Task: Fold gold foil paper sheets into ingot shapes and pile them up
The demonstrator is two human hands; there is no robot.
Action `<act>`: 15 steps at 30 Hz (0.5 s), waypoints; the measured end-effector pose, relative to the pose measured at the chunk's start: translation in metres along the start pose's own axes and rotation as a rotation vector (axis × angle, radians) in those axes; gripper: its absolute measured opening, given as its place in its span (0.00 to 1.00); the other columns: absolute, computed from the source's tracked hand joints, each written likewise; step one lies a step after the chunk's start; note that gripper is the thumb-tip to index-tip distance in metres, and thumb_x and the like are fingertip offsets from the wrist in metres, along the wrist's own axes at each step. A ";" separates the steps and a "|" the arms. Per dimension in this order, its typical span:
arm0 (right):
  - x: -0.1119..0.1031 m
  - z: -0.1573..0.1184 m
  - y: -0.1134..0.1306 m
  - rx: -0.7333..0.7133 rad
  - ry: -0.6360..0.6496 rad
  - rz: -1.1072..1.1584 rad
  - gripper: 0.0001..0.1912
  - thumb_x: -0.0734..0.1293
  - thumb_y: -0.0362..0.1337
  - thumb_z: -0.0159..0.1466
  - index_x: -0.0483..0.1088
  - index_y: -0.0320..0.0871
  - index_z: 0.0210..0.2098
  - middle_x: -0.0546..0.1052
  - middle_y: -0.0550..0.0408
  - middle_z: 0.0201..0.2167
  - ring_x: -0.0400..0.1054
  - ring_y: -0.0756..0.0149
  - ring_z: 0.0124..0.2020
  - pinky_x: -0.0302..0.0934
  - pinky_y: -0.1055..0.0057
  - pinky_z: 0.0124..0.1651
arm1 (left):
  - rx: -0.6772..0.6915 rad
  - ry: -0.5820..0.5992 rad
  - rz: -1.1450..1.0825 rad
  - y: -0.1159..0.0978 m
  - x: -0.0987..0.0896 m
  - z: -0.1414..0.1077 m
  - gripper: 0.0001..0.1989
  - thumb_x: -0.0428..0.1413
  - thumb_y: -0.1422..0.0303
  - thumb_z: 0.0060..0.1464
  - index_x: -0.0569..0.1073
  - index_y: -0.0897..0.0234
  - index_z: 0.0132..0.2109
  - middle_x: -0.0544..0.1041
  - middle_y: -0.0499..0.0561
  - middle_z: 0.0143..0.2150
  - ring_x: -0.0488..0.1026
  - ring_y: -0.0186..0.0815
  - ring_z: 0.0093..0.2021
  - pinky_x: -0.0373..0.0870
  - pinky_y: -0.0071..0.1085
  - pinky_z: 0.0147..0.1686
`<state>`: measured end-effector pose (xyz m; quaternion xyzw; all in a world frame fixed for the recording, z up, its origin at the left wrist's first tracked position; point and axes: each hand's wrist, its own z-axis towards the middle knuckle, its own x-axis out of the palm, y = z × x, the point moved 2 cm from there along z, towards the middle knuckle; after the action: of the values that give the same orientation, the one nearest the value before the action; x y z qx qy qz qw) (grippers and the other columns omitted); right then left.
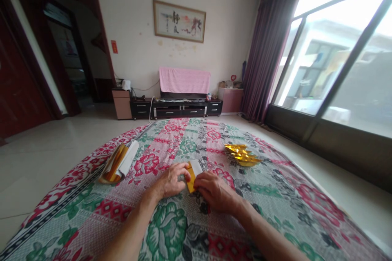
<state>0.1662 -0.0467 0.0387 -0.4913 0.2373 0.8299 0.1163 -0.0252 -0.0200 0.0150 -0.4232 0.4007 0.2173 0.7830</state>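
A small piece of gold and white paper [191, 177] lies between my hands on the flowered cloth, its gold part nearer me and its white part at the upper right. My left hand [174, 180] grips its left edge with bent fingers. On the right edge, my right hand [214, 189] has its fingers pressed together on the paper. Folded shiny gold paper pieces [243, 155] sit in a cluster to the right, beyond my right hand. Over at the left rests a curled stack of gold and white paper sheets [118, 163].
A round table [171, 228] under a flowered cloth spreads before me. Past its far edge stand a low black cabinet [183, 110] and a screen covered by a pink cloth [185, 80]. A purple curtain [260, 48] and large windows line the right side.
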 end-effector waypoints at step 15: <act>0.010 -0.001 0.000 0.233 -0.158 0.009 0.09 0.58 0.28 0.62 0.69 0.42 0.35 0.73 0.54 0.32 0.67 0.68 0.35 0.57 0.73 0.38 | -0.002 -0.030 -0.039 -0.013 -0.005 -0.002 0.13 0.54 0.77 0.40 0.74 0.59 0.35 0.67 0.50 0.57 0.63 0.38 0.57 0.57 0.39 0.58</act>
<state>0.1620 -0.0475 0.0299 -0.4067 0.3244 0.8333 0.1872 -0.0203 -0.0291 0.0248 -0.4283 0.3806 0.2087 0.7926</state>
